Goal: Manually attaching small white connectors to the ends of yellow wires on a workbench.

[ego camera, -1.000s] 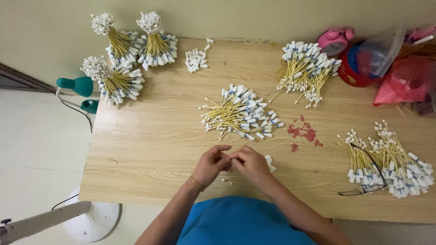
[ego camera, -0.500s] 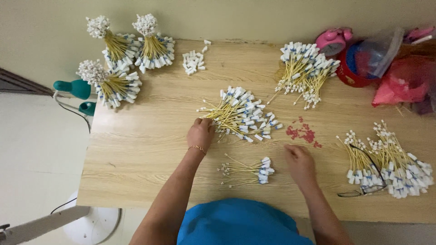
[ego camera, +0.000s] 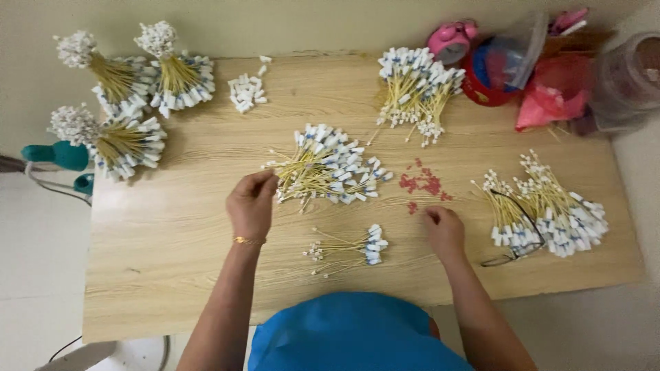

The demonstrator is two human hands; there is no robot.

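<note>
At far left of the counter I count three tied, fanned bundles of yellow sticks with white tips. My left hand has its fingers pinched narrow at the central loose pile. Nearer me lies one small bunch. My right hand rests curled, seemingly empty, beside red scraps.

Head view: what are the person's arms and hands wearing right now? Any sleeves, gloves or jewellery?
Both hands are bare, with no gloves. The left hand has a thin gold-coloured bracelet at the wrist. The right hand shows no jewellery. Both forearms are uncovered; a blue top shows at the bottom edge.
</note>
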